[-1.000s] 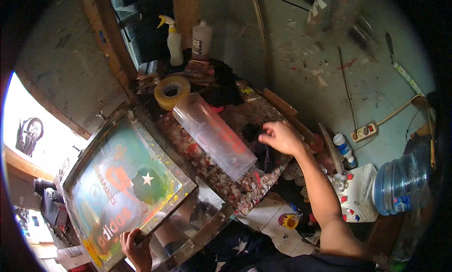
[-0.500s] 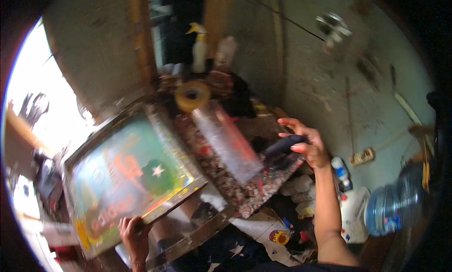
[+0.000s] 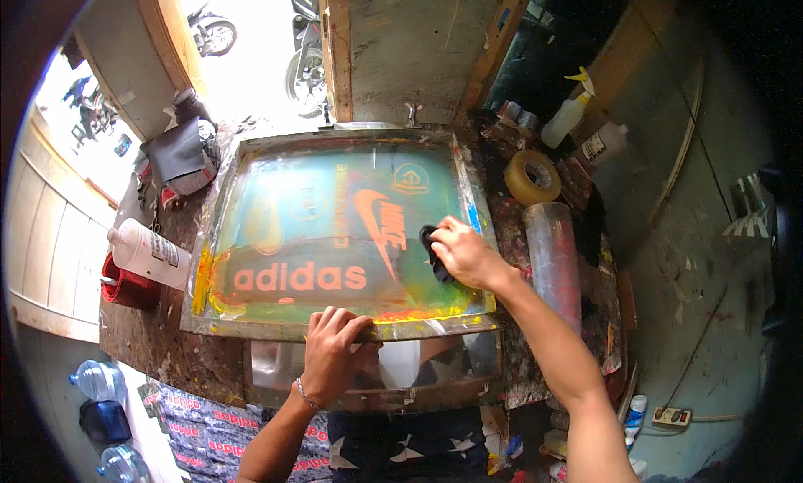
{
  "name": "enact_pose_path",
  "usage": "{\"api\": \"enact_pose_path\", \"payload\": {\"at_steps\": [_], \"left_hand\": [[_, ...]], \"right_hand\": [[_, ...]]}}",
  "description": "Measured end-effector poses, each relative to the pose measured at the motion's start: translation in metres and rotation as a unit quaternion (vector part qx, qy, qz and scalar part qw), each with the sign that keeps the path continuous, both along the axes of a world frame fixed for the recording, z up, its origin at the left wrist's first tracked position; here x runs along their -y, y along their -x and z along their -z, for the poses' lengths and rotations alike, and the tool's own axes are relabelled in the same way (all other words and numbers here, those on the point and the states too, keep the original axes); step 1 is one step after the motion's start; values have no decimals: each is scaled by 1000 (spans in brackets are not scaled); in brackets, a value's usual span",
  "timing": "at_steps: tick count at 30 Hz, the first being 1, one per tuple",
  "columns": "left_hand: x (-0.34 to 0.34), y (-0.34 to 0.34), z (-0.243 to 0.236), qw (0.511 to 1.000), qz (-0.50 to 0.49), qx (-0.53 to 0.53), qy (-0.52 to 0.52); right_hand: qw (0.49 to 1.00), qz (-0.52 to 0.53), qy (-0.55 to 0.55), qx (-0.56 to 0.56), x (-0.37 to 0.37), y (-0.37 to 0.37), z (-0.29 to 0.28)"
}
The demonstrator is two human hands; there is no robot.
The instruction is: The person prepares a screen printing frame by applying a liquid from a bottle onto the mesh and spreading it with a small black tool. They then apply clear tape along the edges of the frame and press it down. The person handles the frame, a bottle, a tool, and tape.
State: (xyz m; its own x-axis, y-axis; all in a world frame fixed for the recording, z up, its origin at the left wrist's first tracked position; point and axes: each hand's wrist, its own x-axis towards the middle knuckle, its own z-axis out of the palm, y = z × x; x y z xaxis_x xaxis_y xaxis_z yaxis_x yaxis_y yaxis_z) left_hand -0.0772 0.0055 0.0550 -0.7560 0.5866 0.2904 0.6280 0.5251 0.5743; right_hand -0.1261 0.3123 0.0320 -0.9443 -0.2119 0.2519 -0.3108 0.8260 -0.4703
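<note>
A wooden-framed printing screen [image 3: 322, 257] with green mesh and orange lettering and logos lies in front of me, its border smeared with yellow and red. The curled fingers of my left hand [image 3: 333, 341] grip its front rail near the middle. On the right part of the mesh, my right hand [image 3: 460, 250] presses a bunched black cloth [image 3: 437, 257], partly hidden under the fingers. Beneath the front rail, a pale glossy surface [image 3: 397, 364] shows through a gap.
Right of the screen lie a tape roll [image 3: 533, 178], a clear plastic-wrapped roll [image 3: 554, 261] and a spray bottle [image 3: 566, 115]. At left are a white bottle [image 3: 150, 250], a red container [image 3: 130, 284] and a dark bundle [image 3: 180, 158]. Water bottles [image 3: 99, 380] stand low at left.
My view has swung left, centring the screen. My right hand, raised over the table's right side with the black thing, has come down onto the mesh. My left hand still grips the front rail.
</note>
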Motion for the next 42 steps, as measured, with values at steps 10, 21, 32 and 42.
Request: {"api": "enact_pose_path", "payload": {"at_steps": [10,21,32,42], "left_hand": [[1,2,1,1000,21,20,-8],[-1,2,-9,999,11,47,-6],[-3,4,-13,999,11,36,1],[-3,3,-8,999,19,43,11]], "right_hand": [[975,-13,-219,35,0,-4,-4],[993,-73,-90,-19,5,22,-9],[985,-168,-33,-28,14,24,-5],[974,-211,64,51,4,10,6]]}}
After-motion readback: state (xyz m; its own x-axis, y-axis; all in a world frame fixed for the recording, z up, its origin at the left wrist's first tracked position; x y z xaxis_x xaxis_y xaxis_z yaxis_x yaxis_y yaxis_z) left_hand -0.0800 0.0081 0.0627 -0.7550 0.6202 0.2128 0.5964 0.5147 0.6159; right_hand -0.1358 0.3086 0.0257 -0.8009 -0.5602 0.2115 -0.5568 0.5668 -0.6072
